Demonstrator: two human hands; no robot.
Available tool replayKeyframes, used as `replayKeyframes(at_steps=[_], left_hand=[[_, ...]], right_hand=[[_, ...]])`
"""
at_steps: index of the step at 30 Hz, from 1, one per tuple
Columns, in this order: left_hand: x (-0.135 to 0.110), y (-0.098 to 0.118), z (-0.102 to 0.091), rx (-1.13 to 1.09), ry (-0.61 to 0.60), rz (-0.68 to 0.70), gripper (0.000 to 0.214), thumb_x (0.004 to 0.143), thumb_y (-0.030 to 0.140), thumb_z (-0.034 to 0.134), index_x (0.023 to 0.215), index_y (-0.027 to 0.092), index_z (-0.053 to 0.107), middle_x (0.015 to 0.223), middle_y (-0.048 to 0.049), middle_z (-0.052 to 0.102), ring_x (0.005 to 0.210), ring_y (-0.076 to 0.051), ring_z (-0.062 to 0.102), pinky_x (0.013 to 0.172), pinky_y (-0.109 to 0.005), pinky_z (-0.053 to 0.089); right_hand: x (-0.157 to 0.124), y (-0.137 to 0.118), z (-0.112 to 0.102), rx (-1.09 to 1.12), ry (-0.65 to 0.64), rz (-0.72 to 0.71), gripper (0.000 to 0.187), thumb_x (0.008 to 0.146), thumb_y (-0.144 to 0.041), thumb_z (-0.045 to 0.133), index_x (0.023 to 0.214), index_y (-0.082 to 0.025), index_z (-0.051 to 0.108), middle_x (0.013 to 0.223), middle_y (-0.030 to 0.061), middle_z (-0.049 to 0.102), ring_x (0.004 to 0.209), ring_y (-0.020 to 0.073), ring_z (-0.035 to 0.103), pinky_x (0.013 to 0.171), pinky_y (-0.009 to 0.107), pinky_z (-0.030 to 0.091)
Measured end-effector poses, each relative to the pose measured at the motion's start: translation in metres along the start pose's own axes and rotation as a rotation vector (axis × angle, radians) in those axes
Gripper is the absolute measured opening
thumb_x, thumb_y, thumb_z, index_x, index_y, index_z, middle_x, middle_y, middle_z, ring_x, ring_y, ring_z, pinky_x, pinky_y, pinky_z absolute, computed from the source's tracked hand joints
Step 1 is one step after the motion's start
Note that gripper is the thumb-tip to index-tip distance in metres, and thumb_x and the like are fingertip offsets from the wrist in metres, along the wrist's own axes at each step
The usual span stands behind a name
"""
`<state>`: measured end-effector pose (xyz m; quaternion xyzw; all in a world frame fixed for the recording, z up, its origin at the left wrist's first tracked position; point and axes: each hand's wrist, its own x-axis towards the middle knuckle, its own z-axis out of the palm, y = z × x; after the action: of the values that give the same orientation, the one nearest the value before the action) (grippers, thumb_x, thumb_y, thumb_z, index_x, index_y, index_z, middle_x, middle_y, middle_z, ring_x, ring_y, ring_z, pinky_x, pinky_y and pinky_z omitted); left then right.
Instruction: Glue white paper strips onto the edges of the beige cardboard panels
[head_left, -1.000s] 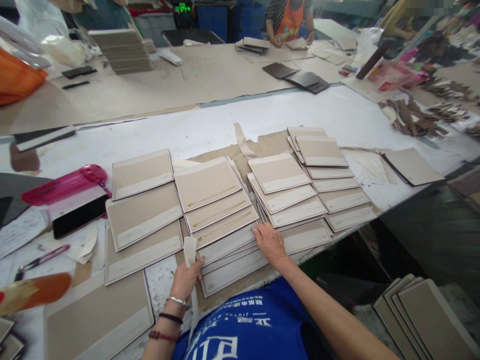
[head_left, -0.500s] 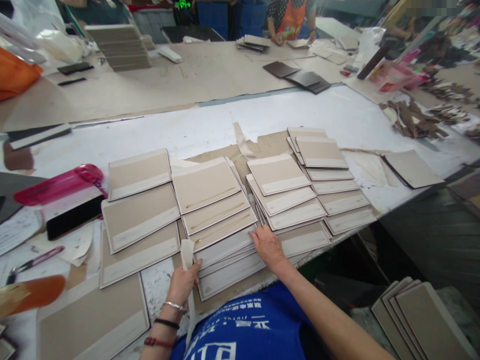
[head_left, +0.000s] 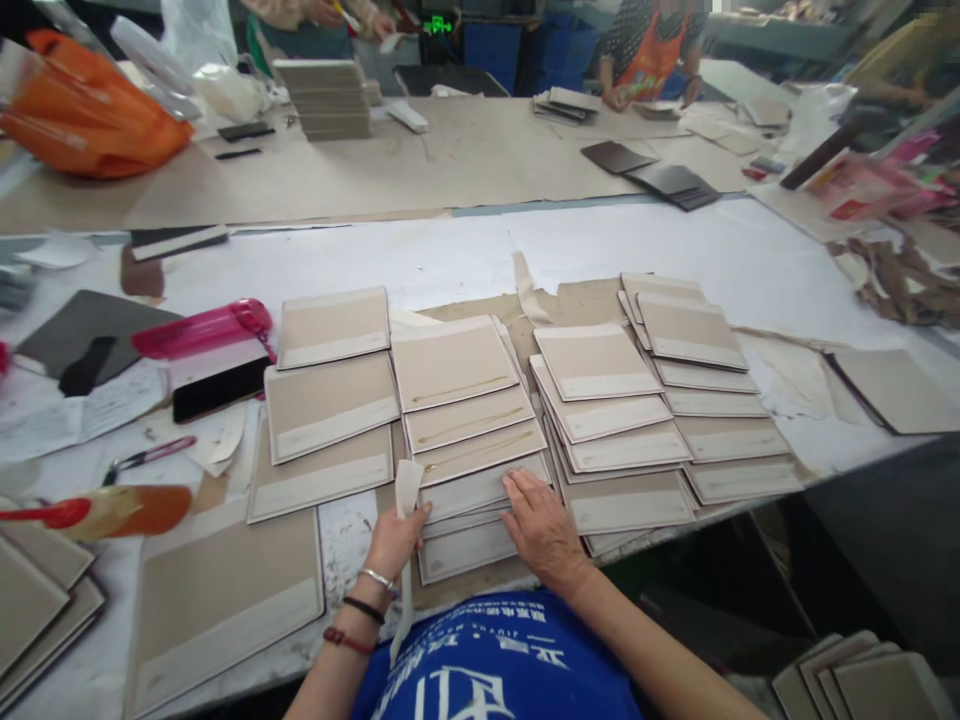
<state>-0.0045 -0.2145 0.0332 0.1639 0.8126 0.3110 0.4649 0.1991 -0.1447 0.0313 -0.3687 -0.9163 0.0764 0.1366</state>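
Note:
My left hand (head_left: 394,548) is closed on a pale fabric-like strip (head_left: 407,484), whose tail hangs down in front of the blue apron (head_left: 480,660). It is at the left edge of a stack of beige panels (head_left: 469,545). Fingers stretched out, my right hand (head_left: 546,528) lies flat on the same stack, near its right side. Just above it, overlapping beige panels (head_left: 454,362) carry thin yellowish lines of glue-like stuff along their lower edges. Another column of panels (head_left: 600,360) with whitish bands is to the right of my right hand.
More panels (head_left: 334,325) lie at the left. Beside them are a black phone (head_left: 221,388), a pink case (head_left: 202,330) and an orange-brown bottle (head_left: 135,508). Panels (head_left: 862,680) stand low at the right. Across the table works a person in an orange apron (head_left: 652,55).
My right hand has gone from gripping the panel's edge to lying flatter on the stack. My left hand still holds the strip. The view has turned left.

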Motion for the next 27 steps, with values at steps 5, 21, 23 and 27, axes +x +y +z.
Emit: replayKeyframes(at_steps=[5,21,23,27], left_hand=[[0.001,0.001,-0.001,-0.022,-0.009,-0.009,0.027,0.058,0.038,0.055,0.042,0.022,0.04,0.029,0.0045,0.039,0.034,-0.011,0.039,0.04,-0.024,0.031],[0.001,0.001,0.0,-0.008,-0.026,0.006,0.03,0.053,0.047,0.055,0.042,0.023,0.04,0.028,0.0044,0.039,0.034,-0.011,0.037,0.041,-0.025,0.03],[-0.001,0.003,0.0,-0.008,-0.026,0.012,0.03,0.053,0.048,0.054,0.043,0.023,0.04,0.029,0.0046,0.039,0.035,-0.011,0.037,0.041,-0.025,0.03],[-0.002,0.004,0.0,-0.017,-0.016,0.023,0.033,0.055,0.05,0.053,0.045,0.022,0.04,0.031,0.0054,0.039,0.036,-0.011,0.037,0.042,-0.025,0.031]], right_hand=[[0.002,-0.017,0.016,0.055,-0.074,-0.175,0.051,0.083,-0.032,0.047,0.127,-0.006,0.04,0.131,0.0153,0.042,0.127,0.0257,0.026,0.102,0.043,0.027],[0.01,-0.038,0.034,0.188,-0.264,-0.301,0.064,0.081,-0.043,0.047,0.131,-0.005,0.032,0.138,0.0161,0.031,0.131,0.0241,0.014,0.107,0.042,0.017],[0.009,-0.038,0.035,0.187,-0.266,-0.308,0.064,0.081,-0.043,0.047,0.13,-0.004,0.032,0.138,0.0163,0.03,0.131,0.0243,0.014,0.107,0.042,0.017],[0.009,-0.038,0.037,0.163,-0.277,-0.318,0.064,0.081,-0.042,0.047,0.13,-0.004,0.033,0.138,0.0173,0.03,0.131,0.0255,0.015,0.107,0.042,0.018]])
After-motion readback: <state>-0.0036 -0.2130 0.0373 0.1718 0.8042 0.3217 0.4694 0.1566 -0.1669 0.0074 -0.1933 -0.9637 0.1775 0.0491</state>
